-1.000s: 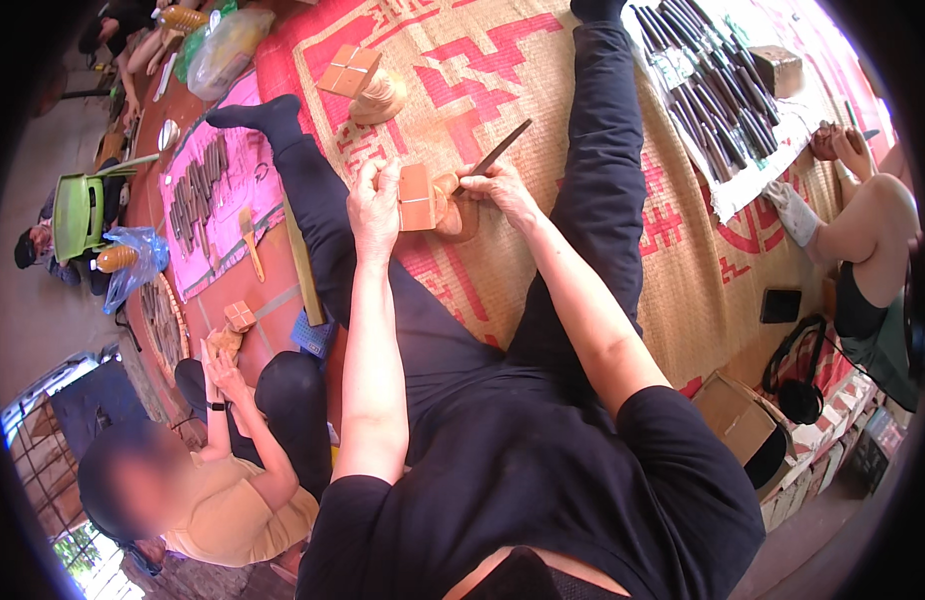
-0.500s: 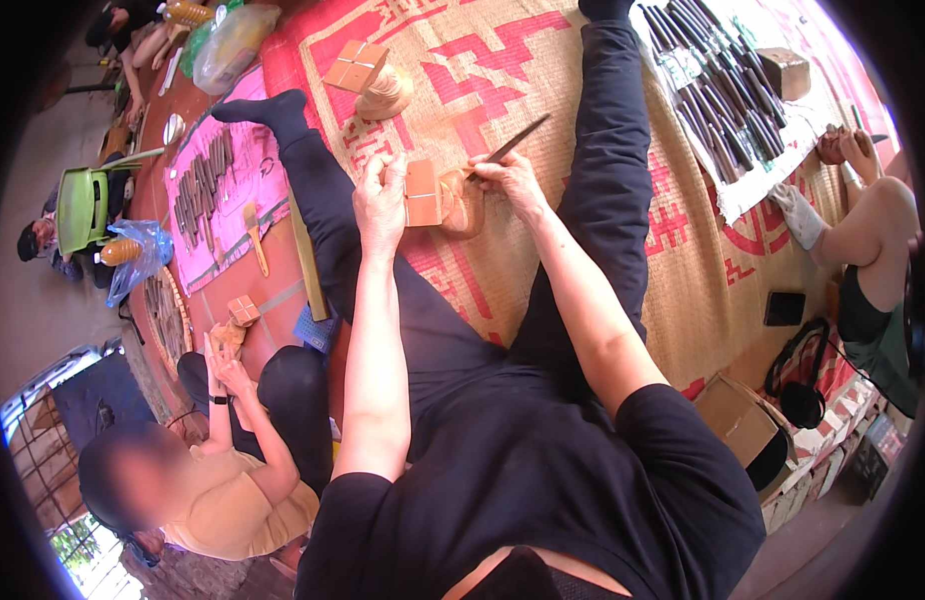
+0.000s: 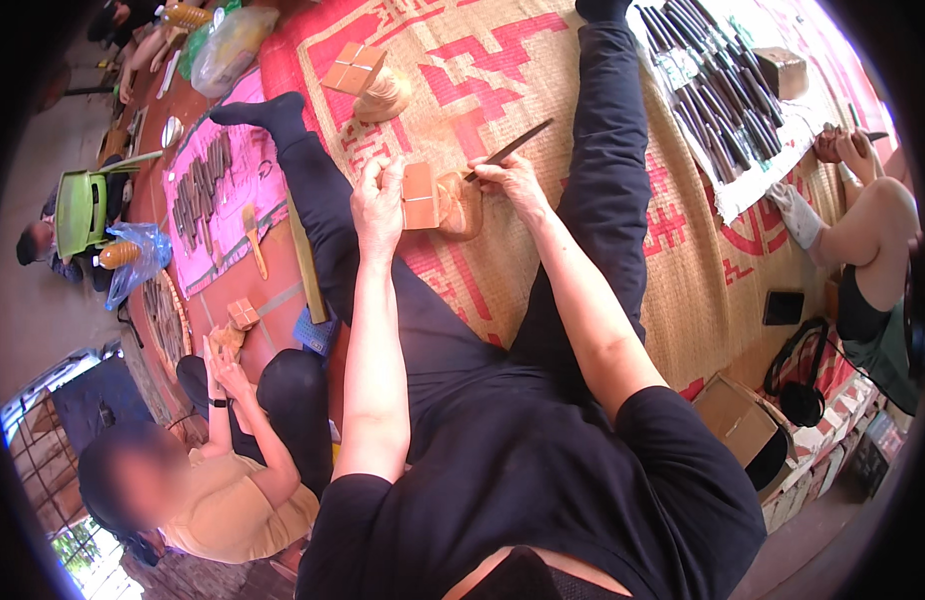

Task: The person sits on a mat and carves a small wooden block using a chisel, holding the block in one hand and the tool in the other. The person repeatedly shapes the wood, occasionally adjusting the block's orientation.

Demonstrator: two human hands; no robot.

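Between my outstretched legs, a wood carving with a square block end [image 3: 420, 197] and a rounded, carved body rests low over the mat. My left hand [image 3: 379, 205] is closed at the block's left edge, gripping it. Opposite, my right hand [image 3: 513, 184] is closed around a slim dark carving tool [image 3: 524, 141], whose shaft slants up to the right. The tool's working end meets the carved part near my fingers, and its tip is hidden. Beyond my left hand, a second carving with a similar block [image 3: 354, 67] and rounded body [image 3: 385, 97] stands on the mat.
Rows of dark-handled tools [image 3: 718, 110] lie on white cloth at right; more tools [image 3: 203, 190] lie on pink cloth at left. A brush [image 3: 254, 240] and wooden strip [image 3: 308, 258] lie by my left leg. A seated co-worker [image 3: 233, 470] holds another carving [image 3: 228, 335].
The carving and my left hand have shifted very slightly left. My right hand keeps its grip, with the tool barely moved. At far right, another person's hand and blade have moved a little.
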